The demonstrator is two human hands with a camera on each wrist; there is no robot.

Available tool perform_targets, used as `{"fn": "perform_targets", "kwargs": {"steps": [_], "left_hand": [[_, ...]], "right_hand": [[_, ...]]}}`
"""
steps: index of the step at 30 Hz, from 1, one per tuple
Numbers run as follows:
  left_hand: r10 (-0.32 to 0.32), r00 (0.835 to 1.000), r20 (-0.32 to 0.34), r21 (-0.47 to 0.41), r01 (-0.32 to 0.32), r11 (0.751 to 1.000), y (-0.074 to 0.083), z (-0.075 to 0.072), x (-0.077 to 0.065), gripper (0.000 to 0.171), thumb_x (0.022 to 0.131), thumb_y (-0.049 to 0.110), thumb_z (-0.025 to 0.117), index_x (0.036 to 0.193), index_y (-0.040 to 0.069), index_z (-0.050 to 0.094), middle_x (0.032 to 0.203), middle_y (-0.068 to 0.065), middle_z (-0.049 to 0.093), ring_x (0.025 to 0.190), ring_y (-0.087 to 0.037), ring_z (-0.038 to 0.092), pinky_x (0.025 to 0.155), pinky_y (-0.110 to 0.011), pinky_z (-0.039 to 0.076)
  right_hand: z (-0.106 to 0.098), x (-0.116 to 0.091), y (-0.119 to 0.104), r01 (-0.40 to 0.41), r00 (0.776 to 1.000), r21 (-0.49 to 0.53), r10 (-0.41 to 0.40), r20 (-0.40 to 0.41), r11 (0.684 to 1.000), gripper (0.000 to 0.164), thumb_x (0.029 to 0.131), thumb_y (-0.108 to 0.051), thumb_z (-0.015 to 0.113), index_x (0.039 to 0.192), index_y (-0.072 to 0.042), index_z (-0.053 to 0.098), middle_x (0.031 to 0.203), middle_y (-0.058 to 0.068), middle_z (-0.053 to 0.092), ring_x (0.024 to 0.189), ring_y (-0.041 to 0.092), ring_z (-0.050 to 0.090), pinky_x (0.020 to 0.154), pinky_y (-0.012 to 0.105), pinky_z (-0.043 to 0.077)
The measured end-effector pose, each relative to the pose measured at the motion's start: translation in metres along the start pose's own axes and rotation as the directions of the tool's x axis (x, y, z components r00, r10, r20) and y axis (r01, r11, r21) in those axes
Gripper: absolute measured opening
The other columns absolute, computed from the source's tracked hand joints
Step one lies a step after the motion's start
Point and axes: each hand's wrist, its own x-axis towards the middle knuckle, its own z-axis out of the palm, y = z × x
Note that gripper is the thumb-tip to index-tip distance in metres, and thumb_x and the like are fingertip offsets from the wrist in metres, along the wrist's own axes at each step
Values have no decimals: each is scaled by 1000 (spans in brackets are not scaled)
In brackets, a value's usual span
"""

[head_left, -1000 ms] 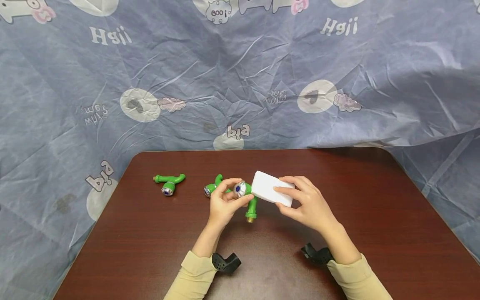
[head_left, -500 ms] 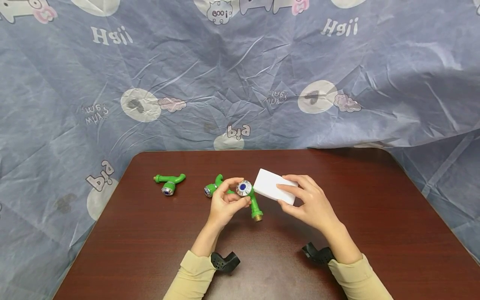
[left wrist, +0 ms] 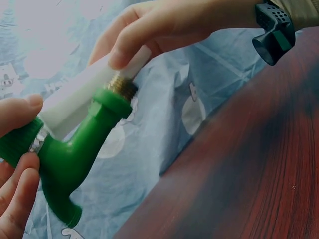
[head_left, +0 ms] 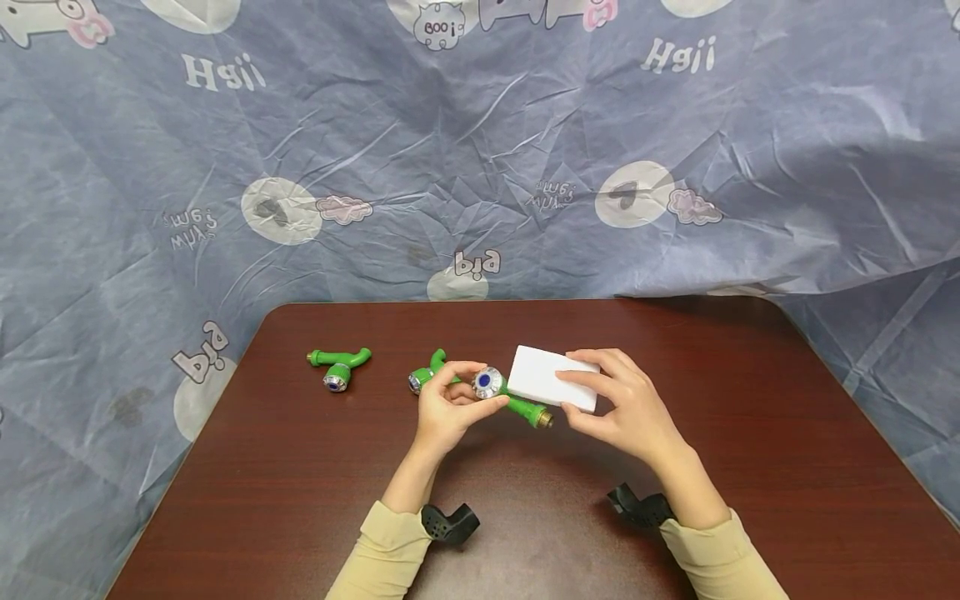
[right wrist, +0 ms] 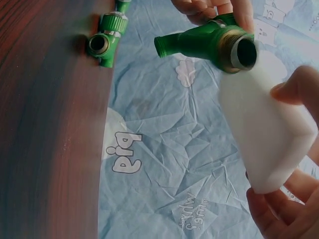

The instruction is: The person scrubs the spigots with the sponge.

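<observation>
The head view is bright, glare on the near tabletop (head_left: 540,550); 2 wrist views dimmer, white block (right wrist: 261,129) soft.

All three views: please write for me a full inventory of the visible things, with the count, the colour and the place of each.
table: 1, dark red-brown, across the lower head view
cloth: 1, blue-grey with printed figures, behind the table
held tap: 1, green with brass thread, held up over the table
far-left tap: 1, green, on the table's left
middle tap: 1, green, on the table, partly hidden
white block: 1, white, close beside the held tap
wrist devices: 2, black, one at each wrist
left hand: 1, bare, pinching the held tap's knob
right hand: 1, bare, gripping the white block
sleeves: 2, pale yellow, one on each arm
</observation>
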Motion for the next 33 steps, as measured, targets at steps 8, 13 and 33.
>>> {"fn": "perform_targets", "kwargs": {"steps": [8, 13, 33], "left_hand": [[63, 998, -29, 43, -62, 997, 22, 7, -3, 44, 60, -18, 78, 98, -13, 56, 93, -24, 66, 59, -6, 56, 53, -16, 48], [67, 997, -30, 19, -66, 998, 20, 8, -3, 45, 61, -18, 78, 98, -12, 53, 103, -29, 63, 61, -6, 59, 56, -17, 50], [4, 997, 74, 77, -10, 997, 24, 10, -5, 45, 67, -19, 70, 110, -13, 55, 99, -24, 57, 64, -11, 62, 61, -26, 55]], "right_hand": [[1, -1, 1, 32, 999, -11, -32, 22, 999, 29, 70, -21, 64, 97, -14, 73, 108, 6, 64, 94, 23, 56, 72, 27, 41], [-1, -2, 2, -21, 1000, -29, 21, -11, 999, 29, 71, -22, 64, 98, -14, 73, 108, 7, 63, 95, 24, 55, 74, 30, 39], [2, 3, -3, 7, 994, -84, -16, -108, 996, 30, 72, -20, 64, 100, -11, 72, 112, 13, 62, 98, 32, 53, 79, 35, 41]]}}
